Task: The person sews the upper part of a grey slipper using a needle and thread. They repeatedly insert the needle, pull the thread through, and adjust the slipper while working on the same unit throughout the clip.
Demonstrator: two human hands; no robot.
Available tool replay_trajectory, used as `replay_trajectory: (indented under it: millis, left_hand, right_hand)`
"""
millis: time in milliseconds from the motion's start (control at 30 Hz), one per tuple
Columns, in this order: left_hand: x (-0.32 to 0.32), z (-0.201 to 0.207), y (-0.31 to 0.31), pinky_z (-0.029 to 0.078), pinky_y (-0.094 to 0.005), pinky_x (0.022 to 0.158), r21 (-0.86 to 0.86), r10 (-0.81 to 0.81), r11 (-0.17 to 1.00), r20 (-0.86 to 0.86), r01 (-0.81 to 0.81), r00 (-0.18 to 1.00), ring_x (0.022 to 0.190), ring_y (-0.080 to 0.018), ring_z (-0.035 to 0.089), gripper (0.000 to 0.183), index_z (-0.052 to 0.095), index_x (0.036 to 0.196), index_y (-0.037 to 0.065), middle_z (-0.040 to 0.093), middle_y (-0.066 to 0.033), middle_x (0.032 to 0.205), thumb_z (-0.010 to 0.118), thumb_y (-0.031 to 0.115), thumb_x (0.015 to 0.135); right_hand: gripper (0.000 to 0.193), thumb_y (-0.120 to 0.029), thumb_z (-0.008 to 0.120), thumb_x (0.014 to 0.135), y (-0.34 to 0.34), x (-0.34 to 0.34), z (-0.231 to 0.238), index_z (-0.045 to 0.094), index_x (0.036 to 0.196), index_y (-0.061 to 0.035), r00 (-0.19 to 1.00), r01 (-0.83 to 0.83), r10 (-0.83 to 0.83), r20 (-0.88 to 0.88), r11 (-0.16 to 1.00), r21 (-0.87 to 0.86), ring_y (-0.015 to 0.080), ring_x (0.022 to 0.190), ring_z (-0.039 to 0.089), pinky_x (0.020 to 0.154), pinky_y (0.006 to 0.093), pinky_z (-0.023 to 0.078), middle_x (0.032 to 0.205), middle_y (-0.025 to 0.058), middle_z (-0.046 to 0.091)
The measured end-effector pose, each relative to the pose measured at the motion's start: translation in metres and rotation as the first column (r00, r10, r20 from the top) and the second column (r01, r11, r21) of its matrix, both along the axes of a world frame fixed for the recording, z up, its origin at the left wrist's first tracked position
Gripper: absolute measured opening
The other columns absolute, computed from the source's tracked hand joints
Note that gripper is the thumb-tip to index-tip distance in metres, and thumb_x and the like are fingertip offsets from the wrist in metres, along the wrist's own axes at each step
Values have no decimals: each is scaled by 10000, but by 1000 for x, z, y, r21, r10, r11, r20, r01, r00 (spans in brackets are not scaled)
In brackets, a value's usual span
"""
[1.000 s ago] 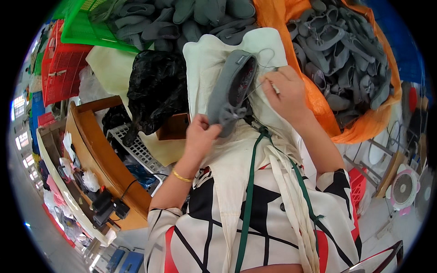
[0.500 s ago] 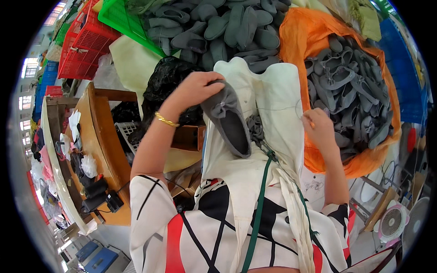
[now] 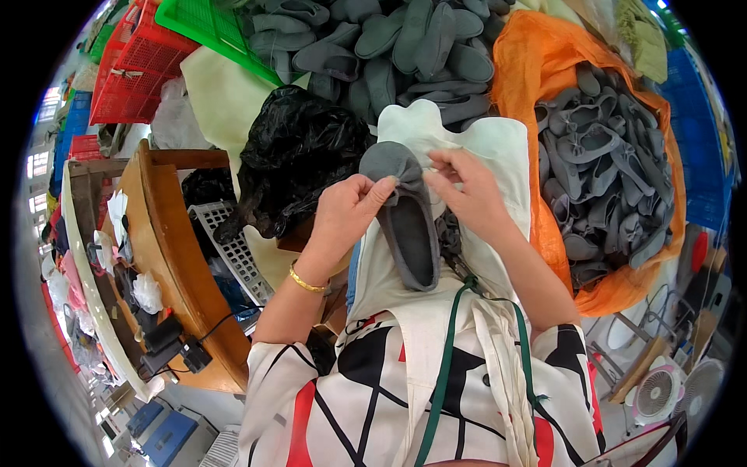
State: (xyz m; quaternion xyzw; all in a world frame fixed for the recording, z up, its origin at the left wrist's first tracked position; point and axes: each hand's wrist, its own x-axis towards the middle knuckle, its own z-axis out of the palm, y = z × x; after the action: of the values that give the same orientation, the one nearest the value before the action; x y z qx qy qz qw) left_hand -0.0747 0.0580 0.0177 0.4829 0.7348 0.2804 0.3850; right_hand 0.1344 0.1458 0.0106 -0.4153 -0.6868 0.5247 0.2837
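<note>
A grey slipper-like flat shoe (image 3: pixel 411 245) rests over my lap, toe pointing away from me and its opening facing up. My left hand (image 3: pixel 342 214) pinches it at the bow (image 3: pixel 408 183) on its front, thumb on top. On the other side of the bow, my right hand (image 3: pixel 473 191) has thumb and forefinger drawn together close to the upper; anything fine between them is too small to make out. Beside the shoe, a bunch of small grey fabric pieces (image 3: pixel 449 232) lies on the white apron (image 3: pixel 498 167), partly hidden by my right forearm.
Ahead lies a heap of grey shoes (image 3: pixel 381 47) beside a green crate (image 3: pixel 222 35). An orange sack (image 3: pixel 517 74) full of similar shoes stands at the right. A black plastic bag (image 3: pixel 299 159), a white basket (image 3: pixel 233 249) and a wooden table (image 3: pixel 175 288) are at the left.
My right hand has come in from the far right, where a thin thread ran toward it, to the bow. My left hand has shifted from the toe to the bow, and the shoe sits slightly nearer me.
</note>
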Motion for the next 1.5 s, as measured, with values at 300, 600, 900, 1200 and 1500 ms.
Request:
replay_trajectory:
  millis: [300, 600, 900, 1200, 1500]
  left_hand:
    - [16, -26, -17, 425, -217, 570, 399, -16, 917, 40, -1, 999, 650, -81, 495, 235, 582, 862, 36, 565, -12, 793, 805, 85, 805]
    - [16, -20, -11, 449, -288, 563, 361, -22, 932, 11, 17, 1000, 649, -183, 548, 201, 654, 972, 41, 584, -65, 792, 766, 121, 825]
    - [9, -22, -9, 447, -262, 561, 116, -18, 993, 277, -15, 961, 606, -116, 554, 157, 646, 915, 13, 608, -59, 790, 730, 117, 832]
    - [0, -27, 0, 439, -220, 563, -69, 138, 990, 558, -120, 818, 626, -42, 531, 240, 605, 900, 13, 608, 15, 721, 679, 241, 926]
    - [10, -27, 4, 442, -194, 543, -145, 255, 966, 657, -213, 709, 562, -31, 515, 232, 577, 915, 53, 620, 3, 720, 635, 268, 979]
  right_hand:
    - [228, -93, 739, 848, -17, -8, -19, 646, 1047, -31, 983, -184, 181, 43, 978, 93, 170, 771, 563, 703, 286, 471, 885, 65, 566]
    - [211, -38, 706, 817, -15, -13, -16, 658, 1023, -47, 976, -205, 184, 119, 958, 199, 272, 731, 559, 651, 358, 468, 832, 105, 547]
    - [176, -89, 669, 863, -4, -17, -14, 656, 1030, -39, 933, -320, 289, 213, 939, 128, 220, 711, 545, 636, 316, 451, 828, 82, 539]
    - [147, -158, 601, 973, 6, 62, -5, 647, 972, -18, 975, 206, -224, -12, 915, -346, 89, 663, 527, 617, 251, 461, 794, -7, 589]
    - [140, -115, 595, 966, -13, 389, -70, 548, 864, -32, -98, 686, -960, -263, 127, -717, 155, 660, 512, 843, 365, 573, 734, 27, 495]
